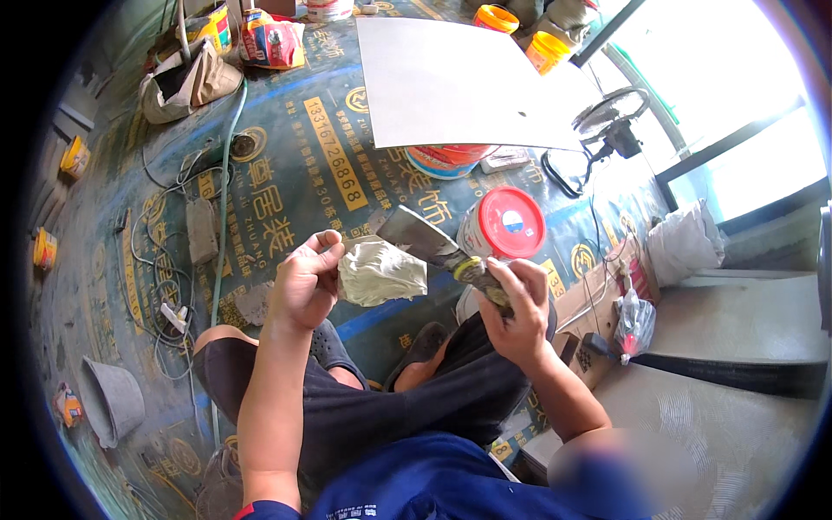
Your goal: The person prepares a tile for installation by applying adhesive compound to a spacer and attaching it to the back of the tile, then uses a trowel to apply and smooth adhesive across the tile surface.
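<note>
R hand (517, 310) wrapped rnd scraper (418, 237), L hand (305, 282) pinching paste-covered pc (381, 273) at edge.

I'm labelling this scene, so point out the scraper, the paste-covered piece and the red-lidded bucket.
Scraper (432, 245), head view: blade, near the handle.
Paste-covered piece (381, 273), head view: middle of the paste.
Red-lidded bucket (511, 224), head view: top of its lid.

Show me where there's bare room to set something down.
Bare green printed floor sheeting lies between the pale green hose and the large, flat white board, whose top is bare save a small dark mark. It is crowded left of the hose, with tangled grey cable, and between board and right hand, where a white, red-lidded bucket stands.
</note>
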Available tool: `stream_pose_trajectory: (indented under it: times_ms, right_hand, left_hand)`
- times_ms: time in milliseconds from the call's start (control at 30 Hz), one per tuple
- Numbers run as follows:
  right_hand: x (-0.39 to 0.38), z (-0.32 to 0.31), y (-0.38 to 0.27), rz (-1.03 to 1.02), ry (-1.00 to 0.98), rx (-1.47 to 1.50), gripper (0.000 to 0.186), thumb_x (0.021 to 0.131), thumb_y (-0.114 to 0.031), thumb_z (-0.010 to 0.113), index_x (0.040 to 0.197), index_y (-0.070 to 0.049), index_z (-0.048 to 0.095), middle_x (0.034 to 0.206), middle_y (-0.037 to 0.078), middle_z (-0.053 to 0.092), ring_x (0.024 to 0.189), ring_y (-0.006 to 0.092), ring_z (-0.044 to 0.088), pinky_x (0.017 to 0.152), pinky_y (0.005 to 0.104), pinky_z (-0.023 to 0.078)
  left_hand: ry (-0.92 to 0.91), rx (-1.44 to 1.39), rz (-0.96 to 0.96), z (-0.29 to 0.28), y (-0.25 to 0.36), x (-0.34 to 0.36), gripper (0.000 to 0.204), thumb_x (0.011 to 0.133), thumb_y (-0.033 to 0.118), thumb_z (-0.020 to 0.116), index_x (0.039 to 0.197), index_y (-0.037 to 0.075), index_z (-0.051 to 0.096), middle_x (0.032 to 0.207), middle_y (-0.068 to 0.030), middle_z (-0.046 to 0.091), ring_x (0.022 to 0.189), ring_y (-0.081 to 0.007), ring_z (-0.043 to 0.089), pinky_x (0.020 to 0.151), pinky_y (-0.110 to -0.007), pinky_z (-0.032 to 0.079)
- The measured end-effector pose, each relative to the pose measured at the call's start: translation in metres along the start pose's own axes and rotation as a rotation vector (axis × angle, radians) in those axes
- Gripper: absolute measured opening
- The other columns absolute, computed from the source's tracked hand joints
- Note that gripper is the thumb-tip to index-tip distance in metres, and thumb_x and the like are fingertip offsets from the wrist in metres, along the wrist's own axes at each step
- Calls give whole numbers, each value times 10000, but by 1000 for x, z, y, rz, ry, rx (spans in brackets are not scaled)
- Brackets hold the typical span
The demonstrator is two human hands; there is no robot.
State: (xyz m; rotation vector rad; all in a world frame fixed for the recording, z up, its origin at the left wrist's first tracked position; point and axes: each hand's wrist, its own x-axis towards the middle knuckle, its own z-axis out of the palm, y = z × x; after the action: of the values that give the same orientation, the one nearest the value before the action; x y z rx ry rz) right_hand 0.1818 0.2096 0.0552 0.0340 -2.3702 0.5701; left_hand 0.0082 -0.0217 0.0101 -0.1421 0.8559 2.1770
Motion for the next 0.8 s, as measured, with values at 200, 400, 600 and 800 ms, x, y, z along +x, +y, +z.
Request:
stream_pose_trajectory:
  times_ms: [200,400,600,800]
  right_hand:
    - [-23,12,21,-220,167,-123,432,627,111,705,1022,-56,650,953,87,474,823,252,562,696,355,489]
    - [-38,-9,27,-32,104,-159,440,661,91,710,1069,-56,634,976,117,504,850,262,570,733,340,483]
    - [5,-26,21,23,-50,-89,407,687,55,695,1079,-47,650,1008,137,535,875,278,584,746,334,493]
    - [10,-22,31,44,-239,-4,458,676,61,670,1113,-74,646,1018,139,537,869,294,613,753,368,515]
  left_hand:
    - [-4,-24,-7,-2,1,-2,112,926,59,548,1036,57,523,861,-42,603,769,-159,629,709,-281,523]
    - [64,-25,18,-11,5,-3,116,918,60,562,1028,56,523,858,-46,605,744,-151,626,687,-280,523]
    - [88,294,180,2,8,-6,197,893,43,577,1048,76,460,814,-45,625,674,-128,607,598,-279,514]
    - [60,335,115,8,4,-10,203,883,49,591,1037,77,461,844,-75,646,692,-132,618,606,-282,518]
